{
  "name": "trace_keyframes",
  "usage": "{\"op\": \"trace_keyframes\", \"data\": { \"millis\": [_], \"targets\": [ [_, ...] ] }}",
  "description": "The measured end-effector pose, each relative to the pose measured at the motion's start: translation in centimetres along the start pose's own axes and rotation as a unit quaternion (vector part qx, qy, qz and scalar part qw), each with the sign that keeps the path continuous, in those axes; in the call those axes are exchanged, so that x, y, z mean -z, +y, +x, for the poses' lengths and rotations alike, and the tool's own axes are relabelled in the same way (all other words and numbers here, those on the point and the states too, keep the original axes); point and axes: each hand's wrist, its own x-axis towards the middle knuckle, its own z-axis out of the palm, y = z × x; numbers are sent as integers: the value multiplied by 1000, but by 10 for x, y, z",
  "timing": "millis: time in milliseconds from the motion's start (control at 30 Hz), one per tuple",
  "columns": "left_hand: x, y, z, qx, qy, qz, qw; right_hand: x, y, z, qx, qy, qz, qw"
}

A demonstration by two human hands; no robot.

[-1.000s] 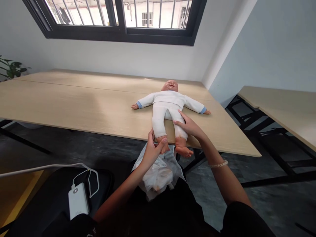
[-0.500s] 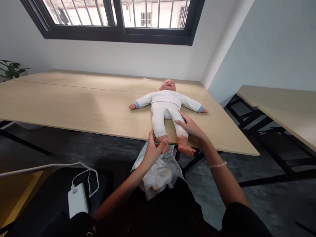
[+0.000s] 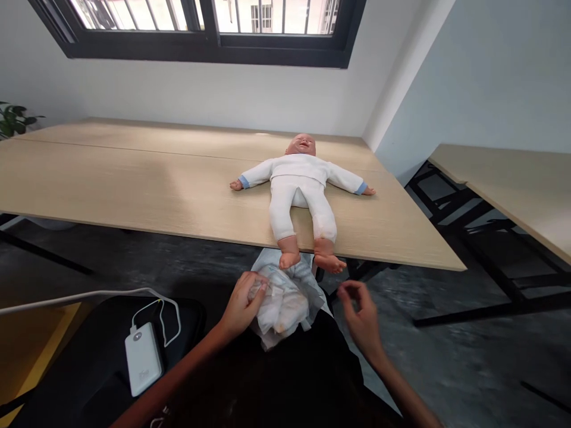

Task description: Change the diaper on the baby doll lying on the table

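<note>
A baby doll (image 3: pixel 300 172) in a white top and white trousers with blue cuffs lies on its back on the wooden table (image 3: pixel 147 184). Its arms are spread, and its bare feet stick out over the near edge. On my lap rests a crumpled white bundle (image 3: pixel 283 309) that looks like a diaper, partly in thin see-through material. My left hand (image 3: pixel 243 302) is at the bundle's left side, fingers stretched and thumb apart; whether it touches the bundle is unclear. To the right of the bundle, my right hand (image 3: pixel 360 315) hovers with loosely curved fingers, thumb and forefinger apart, holding nothing.
A white power bank (image 3: pixel 143 359) with a cable lies on a black chair seat (image 3: pixel 80 368) at left. Another table (image 3: pixel 513 178) stands at right, with black metal legs (image 3: pixel 477 312) nearby. Behind the table are a wall and a barred window (image 3: pixel 209 44). A plant (image 3: pixel 18 119) shows at far left.
Both hands have let go of the doll's legs and drawn back toward my lap, the left to the bundle, the right beside it. The doll stays in place on the table.
</note>
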Motion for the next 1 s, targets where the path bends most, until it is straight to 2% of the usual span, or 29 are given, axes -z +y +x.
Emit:
{"op": "trace_keyframes", "data": {
  "millis": [100,167,233,300,400,500,600,700,767,900,1000],
  "targets": [
    [24,-16,-10,-17,-153,114,981,-20,5,-18,55,-184,-28,981],
    [35,-21,-13,-20,-238,160,958,-36,-1,-18,105,-269,-43,957],
    [41,-23,-13,-15,-299,184,936,-49,-11,-13,135,-328,-55,933],
    [42,-23,-12,-9,-313,203,928,-57,-20,-7,145,-369,-69,915],
    [39,-21,-9,-7,-276,218,936,-62,-27,-1,159,-399,-89,899],
    [36,-19,-5,-12,-260,192,946,-62,-26,1,200,-378,-69,902],
    [35,-20,1,-25,-236,138,962,-59,-34,4,247,-312,-35,917],
    [34,-19,6,-64,-181,26,981,-54,-57,8,283,-237,3,929],
    [33,-13,8,-81,-149,-47,984,-49,-77,11,299,-182,35,936],
    [29,7,13,-43,-121,-156,979,-42,-109,16,312,-112,80,940],
    [25,23,21,11,-40,-228,973,-38,-120,21,343,-58,72,935]
  ]
}}
